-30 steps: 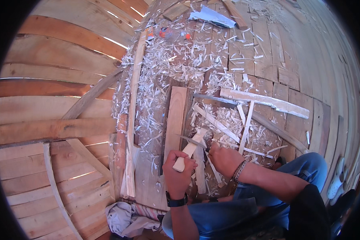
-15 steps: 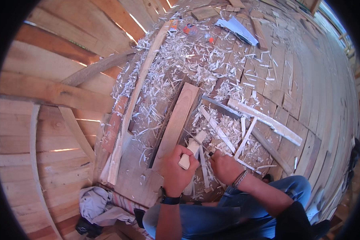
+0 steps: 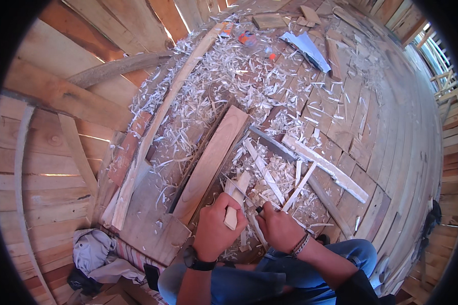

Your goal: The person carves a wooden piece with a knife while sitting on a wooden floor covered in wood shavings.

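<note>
My left hand [image 3: 215, 227] is wrapped round a pale, partly shaped wood block [image 3: 231, 217], thumb along its side. The block points up and away, its near end jutting out of my fist. My right hand [image 3: 280, 230] is closed on the dark handle of a knife [image 3: 259, 209]. Its thin blade slants across the block's upper face, close to my left fingers. Just beyond my left hand, a thick brown plank [image 3: 216, 157] lies at a slant.
Wood shavings [image 3: 259, 84] cover much of the plank floor. A saw [image 3: 272, 141] and a whitish wood strip [image 3: 325, 168] lie to the right. A long curved board [image 3: 165, 109] runs along the left, near the slatted wall. Grey cloth [image 3: 94, 251] is bunched at lower left.
The whole view has turned slightly, so floor and planks sit differently in the picture. Both hands keep their holds, and the knife still lies across the block.
</note>
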The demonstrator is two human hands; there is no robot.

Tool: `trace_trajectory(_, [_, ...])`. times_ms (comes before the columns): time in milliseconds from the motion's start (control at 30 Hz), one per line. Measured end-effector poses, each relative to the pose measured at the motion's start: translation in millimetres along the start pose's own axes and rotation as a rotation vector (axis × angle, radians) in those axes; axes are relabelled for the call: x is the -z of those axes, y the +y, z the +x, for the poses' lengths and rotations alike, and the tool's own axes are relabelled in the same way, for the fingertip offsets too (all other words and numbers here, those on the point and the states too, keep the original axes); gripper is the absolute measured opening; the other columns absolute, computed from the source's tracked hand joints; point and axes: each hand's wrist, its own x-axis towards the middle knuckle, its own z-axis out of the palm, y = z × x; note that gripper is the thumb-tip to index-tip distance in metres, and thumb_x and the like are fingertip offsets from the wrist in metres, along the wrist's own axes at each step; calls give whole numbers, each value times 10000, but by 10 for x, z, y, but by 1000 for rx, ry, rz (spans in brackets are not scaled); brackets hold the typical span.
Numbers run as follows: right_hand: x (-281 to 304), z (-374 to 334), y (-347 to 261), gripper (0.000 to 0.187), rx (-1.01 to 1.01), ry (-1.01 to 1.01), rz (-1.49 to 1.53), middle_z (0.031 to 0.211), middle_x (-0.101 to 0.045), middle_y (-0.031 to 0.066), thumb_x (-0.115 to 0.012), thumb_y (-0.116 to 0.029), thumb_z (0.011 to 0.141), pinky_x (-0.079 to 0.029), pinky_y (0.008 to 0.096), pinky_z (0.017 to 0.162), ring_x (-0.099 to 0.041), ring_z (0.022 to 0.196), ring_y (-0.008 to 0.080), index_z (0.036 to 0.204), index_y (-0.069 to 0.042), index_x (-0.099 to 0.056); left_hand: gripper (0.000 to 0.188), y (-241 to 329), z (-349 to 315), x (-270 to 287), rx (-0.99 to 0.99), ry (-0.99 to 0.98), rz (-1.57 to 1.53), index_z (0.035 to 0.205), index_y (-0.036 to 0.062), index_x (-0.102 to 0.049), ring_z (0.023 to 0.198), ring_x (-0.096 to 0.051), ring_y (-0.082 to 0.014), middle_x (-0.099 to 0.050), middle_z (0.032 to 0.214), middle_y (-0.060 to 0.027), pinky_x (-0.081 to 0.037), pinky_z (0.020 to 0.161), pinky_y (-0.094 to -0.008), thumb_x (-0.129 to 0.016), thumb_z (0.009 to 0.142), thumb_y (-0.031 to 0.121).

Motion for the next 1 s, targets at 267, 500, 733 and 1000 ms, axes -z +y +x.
trace_trajectory(267, [-175,128,254,266,-12,66,-20,584,-577,255,-512,-219,913,-482,543,530,-597,572,446,945,26,-416,145,18,6,-21,6,-33,20,824,37,-541,617,-618,-235,-596,661,-114,-478,579,-336,-650,732,62])
trace_trajectory(500, [-300,147,373,257,-14,79,-57,585,-583,246,-507,-217,911,-490,527,523,-608,580,433,923,28,-431,159,-8,10,-36,-33,-35,51,849,44,-531,613,-640,-313,-608,661,-135,-491,566,-358,-648,743,63])
trace_trajectory(733, [-261,174,260,256,-33,28,-13,626,-600,250,-476,-215,923,-497,532,572,-616,615,436,930,36,-426,157,-59,-16,-12,28,-25,32,840,48,-529,614,-645,-298,-608,663,-131,-490,561,-346,-652,743,64])
trace_trajectory(1000, [-337,223,474,257,-71,42,-23,650,-602,270,-478,-212,922,-491,542,582,-613,635,453,957,37,-420,160,25,20,-37,-45,-22,45,835,45,-528,596,-640,-296,-600,643,-128,-487,550,-353,-657,742,59])
